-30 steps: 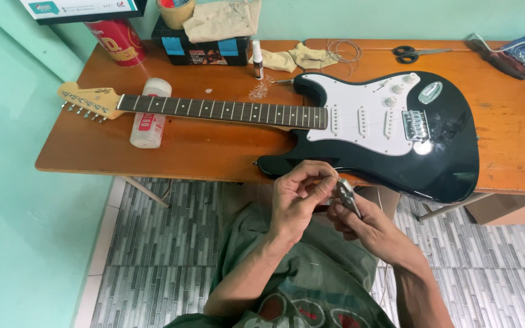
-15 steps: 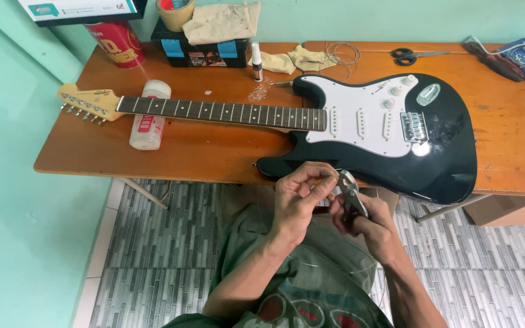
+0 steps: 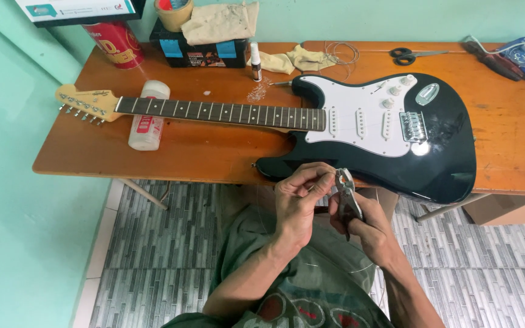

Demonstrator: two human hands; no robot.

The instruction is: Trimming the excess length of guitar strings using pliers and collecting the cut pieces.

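Both hands work near the table's (image 3: 214, 155) front edge, with open floor (image 3: 153, 255) left of them. The black guitar (image 3: 372, 130) blocks the way straight ahead. Bare wood lies near-left; a bottle (image 3: 147, 124), box (image 3: 199, 51) and scissors (image 3: 408, 56) crowd the far side.

A: So what's in the middle of the frame?

B: A black electric guitar with a white pickguard (image 3: 372, 130) lying flat on an orange-brown wooden table (image 3: 518, 146), headstock toward the upper left, resting on a white plastic bottle (image 3: 147, 121).

A: And the hands?

B: Lower centre, over the lap. The right hand (image 3: 366, 222) grips small metal pliers (image 3: 346, 194); the left hand (image 3: 299, 203) pinches something tiny at their tip, too small to make out.
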